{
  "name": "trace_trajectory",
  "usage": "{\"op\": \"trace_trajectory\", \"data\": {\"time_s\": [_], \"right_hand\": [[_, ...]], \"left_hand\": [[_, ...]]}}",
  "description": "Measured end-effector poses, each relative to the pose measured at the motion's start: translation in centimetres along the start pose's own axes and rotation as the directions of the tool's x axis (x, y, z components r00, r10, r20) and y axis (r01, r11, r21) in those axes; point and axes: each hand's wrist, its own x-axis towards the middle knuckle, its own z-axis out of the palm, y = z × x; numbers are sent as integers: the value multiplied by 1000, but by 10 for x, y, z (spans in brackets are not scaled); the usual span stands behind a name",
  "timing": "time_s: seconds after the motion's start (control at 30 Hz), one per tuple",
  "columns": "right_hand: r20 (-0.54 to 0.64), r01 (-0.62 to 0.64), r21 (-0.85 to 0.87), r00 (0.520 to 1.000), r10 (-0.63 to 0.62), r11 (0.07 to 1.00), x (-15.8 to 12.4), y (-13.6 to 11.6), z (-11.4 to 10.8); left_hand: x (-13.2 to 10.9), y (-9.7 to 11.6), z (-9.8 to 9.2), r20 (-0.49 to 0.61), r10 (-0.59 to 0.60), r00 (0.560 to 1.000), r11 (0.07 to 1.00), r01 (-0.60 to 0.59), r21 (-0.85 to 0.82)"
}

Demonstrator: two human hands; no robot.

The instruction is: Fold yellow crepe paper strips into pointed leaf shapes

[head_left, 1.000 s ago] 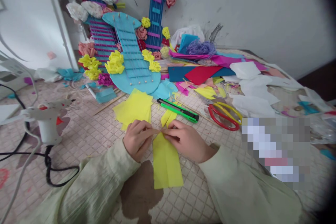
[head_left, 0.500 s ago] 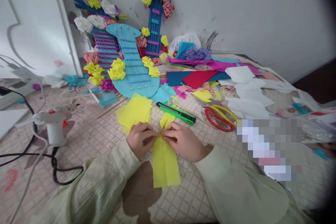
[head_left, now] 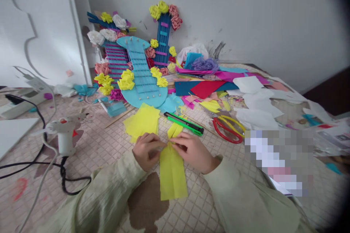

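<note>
A strip of yellow crepe paper (head_left: 173, 178) hangs toward me from the fingertips of both hands, a crease running down its middle. My left hand (head_left: 149, 150) pinches its far left corner, and my right hand (head_left: 193, 151) pinches the far right corner; the fingertips almost meet. Just beyond them lie a stack of yellow paper pieces (head_left: 143, 120) and some narrow yellow strips (head_left: 174, 130). A green utility knife (head_left: 184, 123) rests past my right hand. The pinched edge is partly hidden by my fingers.
To the left stands a white glue gun (head_left: 65, 136) with its black cord. Red-and-yellow-handled scissors (head_left: 226, 134) lie at right. Behind, a light blue paper-craft guitar (head_left: 142, 71) and others with paper flowers lean by the wall. White paper scraps (head_left: 257, 111) spread at back right.
The view has tilted up slightly, so everything sits lower in it. Both hands keep their pinch on the yellow paper, the fingers having shifted only a little along its far edge.
</note>
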Motion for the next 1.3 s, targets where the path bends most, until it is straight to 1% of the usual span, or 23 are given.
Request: {"op": "trace_trajectory", "data": {"time_s": [0.13, 0.2, 0.33, 0.43, 0.53, 0.6, 0.67, 0.77, 0.87, 0.93, 1.03, 1.1, 1.17, 1.3], "right_hand": [[19, -64, -67, 998, 66, 996, -1, -2, -3], [34, -73, -77, 997, 76, 994, -1, -3, -2], [17, -109, -80, 994, 111, 991, -3, -6, -2], [-13, -151, -125, 989, 150, 981, -4, -8, -4], [1, -162, -166, 986, 164, 973, -6, -9, -4], [12, -155, -159, 987, 158, 975, -7, -9, -2], [9, -149, -116, 988, 151, 982, -7, -9, 1], [-6, -140, -8, 990, 140, 990, -7, -9, 3], [0, -127, 98, 992, 128, 987, -6, -11, 0], [23, -141, 202, 990, 139, 969, -5, -13, -3], [77, -205, 374, 979, 190, 905, -3, -16, -8], [101, -244, 442, 970, 222, 863, -2, -17, -10], [109, -254, 472, 967, 230, 844, -2, -18, -11], [100, -194, 459, 981, 167, 867, -2, -20, -9]], "left_hand": [[1, 1, -1, -85, -14, 996, 998, 9, -60], [1, 0, 1, -117, -15, 993, 999, 9, -53], [-1, 1, 6, -110, -6, 994, 1000, 8, 19], [-2, 3, 8, -102, -15, 995, 997, 22, 70], [-4, 5, 9, -99, -23, 995, 995, 32, 99], [-4, 6, 9, -102, -27, 994, 994, 38, 106], [-4, 7, 9, -107, -28, 994, 994, 39, 105], [-5, 9, 9, -111, -24, 994, 995, 35, 93], [-5, 12, 7, -107, -39, 994, 996, 47, 75], [-4, 14, 6, -111, -60, 992, 997, 65, 40], [-3, 14, 3, -131, -66, 989, 994, 54, -96], [-1, 15, 1, -135, -64, 989, 978, 35, -204], [0, 18, 0, -118, -71, 990, 958, 35, -284], [2, 26, -1, -75, -84, 994, 927, 50, -372]]}}
